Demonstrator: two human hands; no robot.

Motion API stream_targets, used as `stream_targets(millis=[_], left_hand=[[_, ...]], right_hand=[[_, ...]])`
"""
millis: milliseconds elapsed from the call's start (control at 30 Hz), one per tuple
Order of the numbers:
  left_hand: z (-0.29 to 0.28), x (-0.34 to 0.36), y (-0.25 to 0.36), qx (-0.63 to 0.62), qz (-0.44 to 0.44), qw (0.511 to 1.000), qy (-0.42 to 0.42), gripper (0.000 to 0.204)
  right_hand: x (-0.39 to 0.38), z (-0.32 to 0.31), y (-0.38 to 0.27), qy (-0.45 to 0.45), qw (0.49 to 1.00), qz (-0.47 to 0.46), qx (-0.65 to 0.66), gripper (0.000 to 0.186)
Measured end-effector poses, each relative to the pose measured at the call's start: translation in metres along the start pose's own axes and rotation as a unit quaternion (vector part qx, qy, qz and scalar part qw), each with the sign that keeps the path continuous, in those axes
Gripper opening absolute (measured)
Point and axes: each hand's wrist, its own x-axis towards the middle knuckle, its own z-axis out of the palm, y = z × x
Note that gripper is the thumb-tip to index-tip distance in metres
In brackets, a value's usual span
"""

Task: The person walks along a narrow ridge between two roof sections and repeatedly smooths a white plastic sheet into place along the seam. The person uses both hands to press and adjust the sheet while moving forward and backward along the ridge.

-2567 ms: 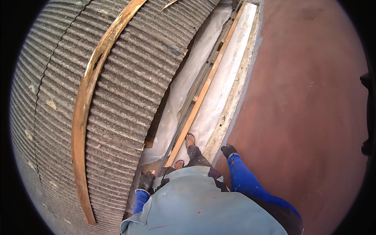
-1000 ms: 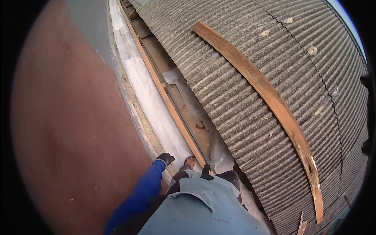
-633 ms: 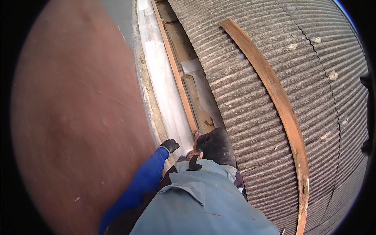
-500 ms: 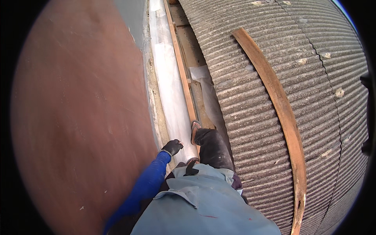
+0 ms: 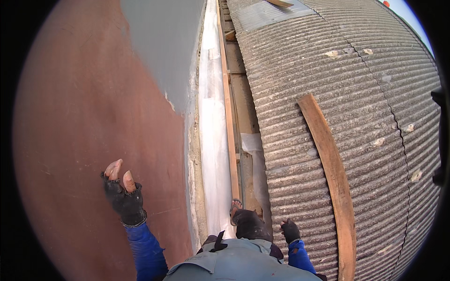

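My left hand (image 5: 123,193), in a black glove with bare fingertips, is raised against or just in front of the red-brown wall (image 5: 75,140). Its fingers are stretched out and hold nothing. Lower right, my right hand (image 5: 290,231) hangs by the edge of the grey corrugated roof (image 5: 300,182), with its gloved fingers curled and nothing visible in them. Between wall and roof lies a long strip of whitish translucent sheet (image 5: 213,136). A wooden batten (image 5: 228,122) runs along its right side, and my sandalled foot (image 5: 236,205) is at the batten's near end.
A long, weathered wooden plank (image 5: 333,173) lies on the roof. Right of the batten opens a gap (image 5: 243,103) with framing and a loose piece of sheet (image 5: 258,164) inside. Farther off lie a smooth grey roof panel (image 5: 272,16) and another board (image 5: 280,3).
My left hand has risen from beside the sheet to the wall, and its fingers have spread. My right hand has come into view. The view has shifted farther ahead along the strip.
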Motion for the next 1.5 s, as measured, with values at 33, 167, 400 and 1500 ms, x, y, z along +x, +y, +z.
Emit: stream_targets(millis=[33, 167, 400, 1500], left_hand=[[-0.008, 0.017, -0.005, 0.028, 0.016, 0.999, 0.017, 0.028], [-0.019, 0.040, -0.010, 0.088, 0.165, 0.982, -0.035, 0.028], [-0.014, 0.042, -0.009, 0.128, 0.145, 0.980, -0.046, 0.031], [0.210, 0.226, -0.107, 0.295, 0.135, 0.944, 0.067, 0.027]], right_hand=[[0.006, -0.001, -0.016, -0.029, 0.999, -0.023, -0.013, 0.037], [0.037, -0.021, -0.041, -0.045, 0.990, -0.010, -0.132, 0.038], [0.048, -0.072, -0.032, 0.045, 0.995, 0.057, -0.067, 0.036], [0.310, 0.028, -0.481, -0.074, 0.926, -0.181, -0.323, 0.038]])
